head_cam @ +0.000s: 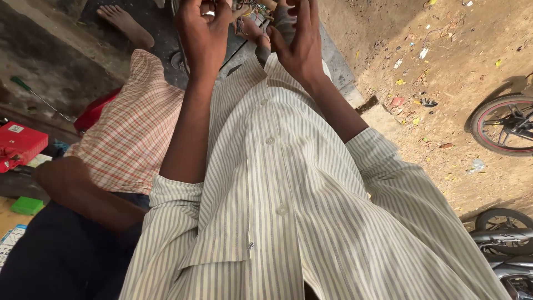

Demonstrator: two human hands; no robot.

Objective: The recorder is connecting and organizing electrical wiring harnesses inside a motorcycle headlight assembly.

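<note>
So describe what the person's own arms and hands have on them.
Both hands are bare: the left hand and the right hand show no gloves, and no rings or watch can be seen. The forearms are uncovered. The shirt is pale with thin grey stripes and white buttons, its sleeves rolled up near the elbows.

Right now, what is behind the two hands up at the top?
Behind the left hand and right hand a bundle of thin coloured wires shows, with a bare foot off to the side. The hands cover where the wires lead.

Soft shaded daylight, stretched edges
</note>
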